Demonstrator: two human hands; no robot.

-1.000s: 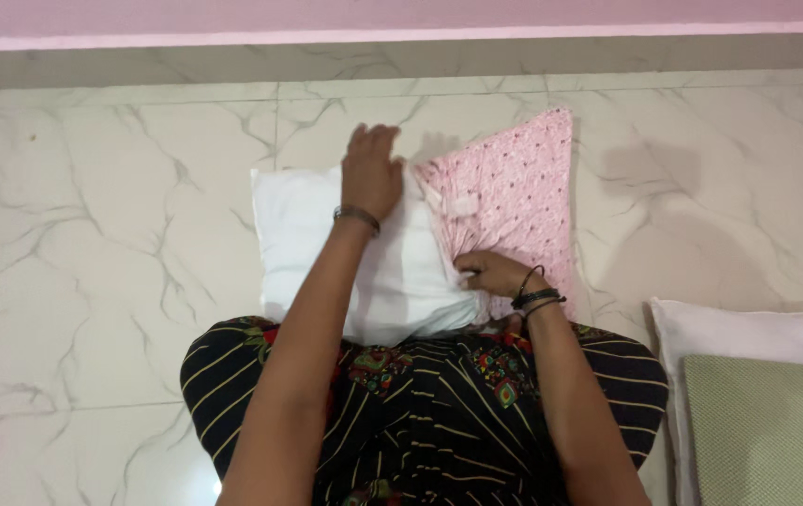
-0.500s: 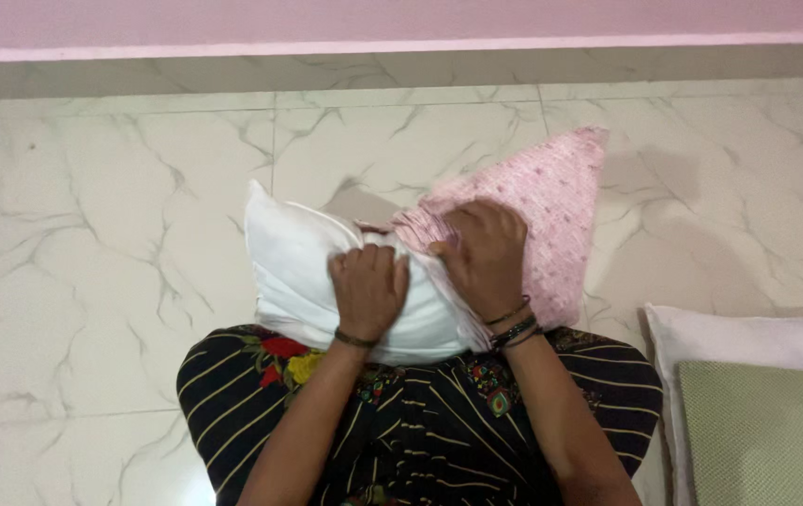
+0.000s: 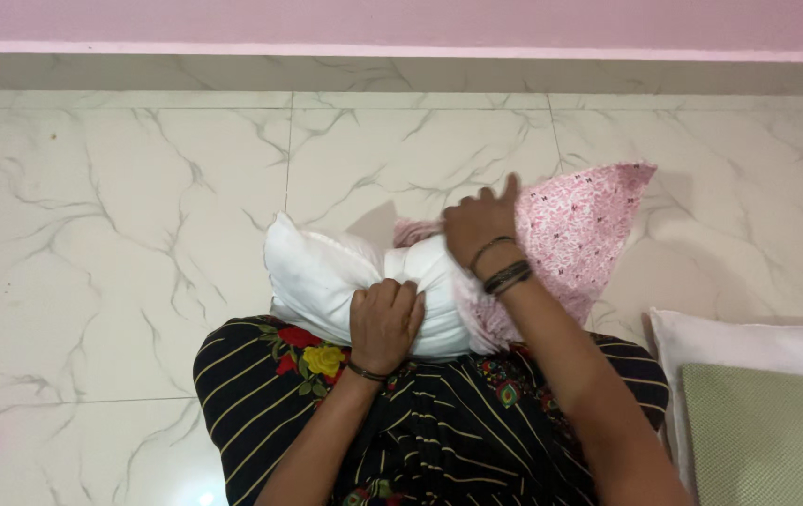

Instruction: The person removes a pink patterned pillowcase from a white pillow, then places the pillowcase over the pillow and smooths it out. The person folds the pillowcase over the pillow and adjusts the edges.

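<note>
Centre of frame, white pillow (image 3: pixel 312 276) on lap; left hand (image 3: pixel 384 321) fisted into its near edge, right hand (image 3: pixel 478 223) clamps pink cover (image 3: pixel 577 228) at upper right. Stuffing step underway; next needs cover mouth drawn leftward.

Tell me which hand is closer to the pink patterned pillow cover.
The right hand: it rests on the pink patterned pillow cover at its open edge. The left hand grips the white pillow lower down, apart from the cover.
</note>
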